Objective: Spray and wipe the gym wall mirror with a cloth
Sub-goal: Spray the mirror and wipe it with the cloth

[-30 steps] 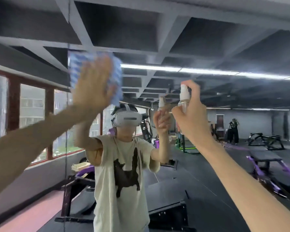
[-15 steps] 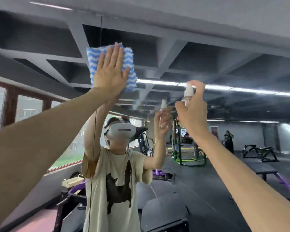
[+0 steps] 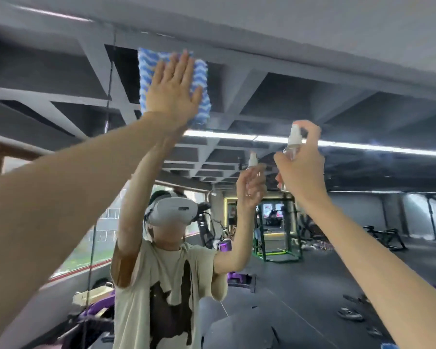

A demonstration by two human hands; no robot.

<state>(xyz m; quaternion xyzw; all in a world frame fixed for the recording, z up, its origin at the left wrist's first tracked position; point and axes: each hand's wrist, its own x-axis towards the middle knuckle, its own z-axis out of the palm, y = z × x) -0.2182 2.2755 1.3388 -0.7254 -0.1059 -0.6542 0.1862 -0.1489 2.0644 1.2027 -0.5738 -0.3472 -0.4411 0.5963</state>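
The left hand (image 3: 173, 96) is raised high with fingers straight and spread, pressing a blue-and-white wavy-striped cloth (image 3: 202, 79) flat against the wall mirror (image 3: 300, 96), close under its top edge. To the right and lower, well apart from the cloth, the right hand (image 3: 300, 170) grips a small clear spray bottle (image 3: 293, 139), one finger arched over its white pump head. The glass reflects the person with both arms up, wearing a white headset (image 3: 173, 211) and a beige T-shirt (image 3: 161, 273) with a dark print. Behind them in the reflection are a long ceiling light strip (image 3: 363, 146) and a green rack (image 3: 272, 253) on the dark gym floor.
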